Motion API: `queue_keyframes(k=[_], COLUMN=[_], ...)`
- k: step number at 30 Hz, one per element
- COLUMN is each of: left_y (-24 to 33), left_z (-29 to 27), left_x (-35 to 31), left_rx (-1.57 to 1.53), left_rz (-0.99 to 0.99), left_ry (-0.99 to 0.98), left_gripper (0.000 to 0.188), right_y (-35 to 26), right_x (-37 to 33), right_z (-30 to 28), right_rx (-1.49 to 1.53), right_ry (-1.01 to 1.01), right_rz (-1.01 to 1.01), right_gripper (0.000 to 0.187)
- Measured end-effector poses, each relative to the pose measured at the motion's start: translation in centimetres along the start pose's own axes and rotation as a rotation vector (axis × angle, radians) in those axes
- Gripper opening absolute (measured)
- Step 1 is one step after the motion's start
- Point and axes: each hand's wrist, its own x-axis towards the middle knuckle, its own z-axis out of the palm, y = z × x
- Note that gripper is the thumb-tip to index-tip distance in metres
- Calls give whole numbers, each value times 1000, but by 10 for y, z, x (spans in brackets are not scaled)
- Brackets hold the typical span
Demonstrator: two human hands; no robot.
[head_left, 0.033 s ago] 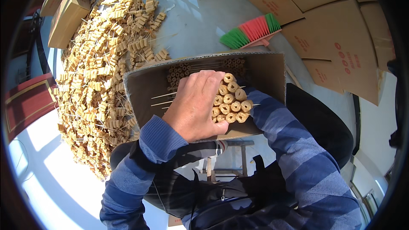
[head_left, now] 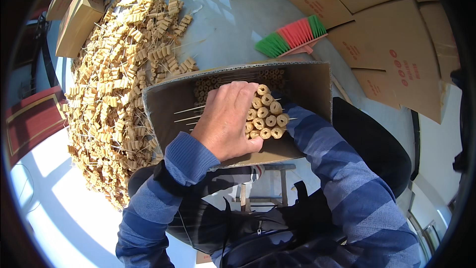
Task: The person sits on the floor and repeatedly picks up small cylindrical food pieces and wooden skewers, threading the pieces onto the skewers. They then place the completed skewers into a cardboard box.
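Observation:
My left hand (head_left: 225,119) is closed round a bundle of skewers (head_left: 269,120) threaded with tan, ring-shaped puffed pieces. Their hollow ends face up beside my fingers, and thin sticks poke out to both sides. The bundle is at the mouth of a cardboard box (head_left: 311,82) between my knees. My right forearm (head_left: 317,144) reaches into the box on its right side; the right hand is hidden behind the bundle and in shadow, so its fingers do not show. Deeper in the box, more skewers (head_left: 207,85) lie stacked along the far wall.
A large heap of similar skewers (head_left: 116,94) spreads over the floor at left. Beyond the box lies a green and red broom (head_left: 292,37). Flattened cartons (head_left: 391,59) cover the right, and closed cartons (head_left: 82,17) stand at far left. A low stool (head_left: 277,188) shows underneath.
The bundle and my left hand have shifted very slightly left, and fewer ends show at the bundle's right side. The box has tilted a little; the right forearm has barely moved.

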Motion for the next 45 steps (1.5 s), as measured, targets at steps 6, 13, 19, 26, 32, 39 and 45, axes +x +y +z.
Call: queue_keyframes(k=[6, 13, 19, 26, 32, 39, 45], left_y=[-36, -62, -84, -98, -109, -125, -150], left_z=[62, 110, 125, 133, 143, 167, 191], left_x=[23, 18, 11, 8, 15, 10, 14], left_rx=[284, 326, 412, 404, 452, 475, 495], left_rz=[-165, -252, -296, -234, -209, -252, -281], left_ry=[-29, 6, 84, 117, 208, 132, 84], left_gripper=[94, 103, 101, 96, 94, 75, 66], right_y=[-6, -8, -17, -16, -29, -42, -39], right_x=[-19, -19, -7, -7, -23, -29, -26], right_z=[20, 41, 49, 52, 14, -6, 4], right_rx=[331, 593, 682, 546, -104, -203, -222], right_ry=[92, 166, 150, 220, -7, -145, -183], right_rz=[107, 177, 220, 145, 27, 32, -36], right_gripper=[33, 33, 34, 35, 27, 22, 20])
